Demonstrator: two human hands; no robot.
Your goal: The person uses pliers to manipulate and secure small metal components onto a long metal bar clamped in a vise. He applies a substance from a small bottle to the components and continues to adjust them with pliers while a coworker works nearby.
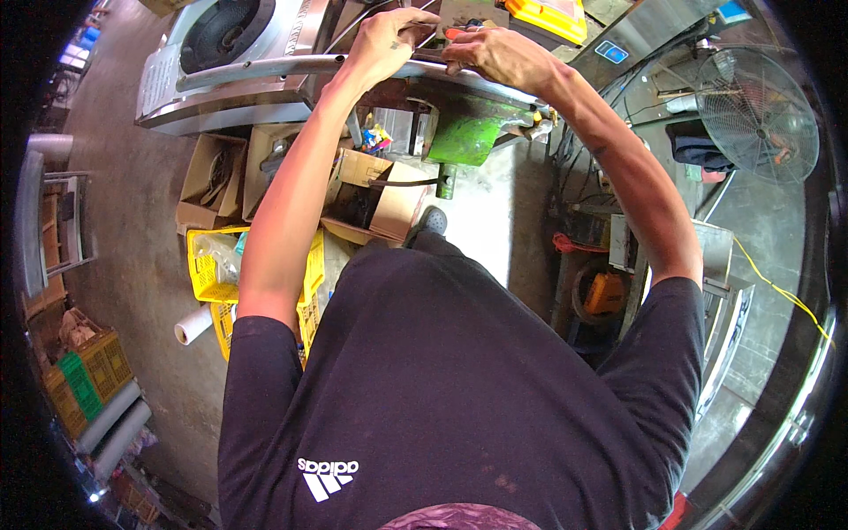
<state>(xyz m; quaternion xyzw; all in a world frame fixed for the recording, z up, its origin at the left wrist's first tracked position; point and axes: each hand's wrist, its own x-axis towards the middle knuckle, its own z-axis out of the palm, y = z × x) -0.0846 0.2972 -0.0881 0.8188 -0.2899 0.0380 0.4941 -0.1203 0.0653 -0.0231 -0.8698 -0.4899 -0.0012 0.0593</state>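
Both arms reach to the far edge of the workbench. My left hand (385,42) is closed, fingertips pinched together, just above a curved metal tube (265,69). To its right my right hand (505,58) is closed too, its curled fingers beside the tube. What either hand grips is too small or hidden to name. A red-orange piece (453,34) shows at the right hand's fingertips; whether it is held I cannot tell. Below the hands stands a green bench vise (465,132) with its handle bar (405,183) sticking out to the left.
A white machine panel with a round black opening (228,34) stands far left. Cardboard boxes (210,181) and yellow crates (201,269) sit on the floor below the bench. A yellow-orange toolbox (549,19) is at the back. On the right stand a caged fan (758,115) and cables.
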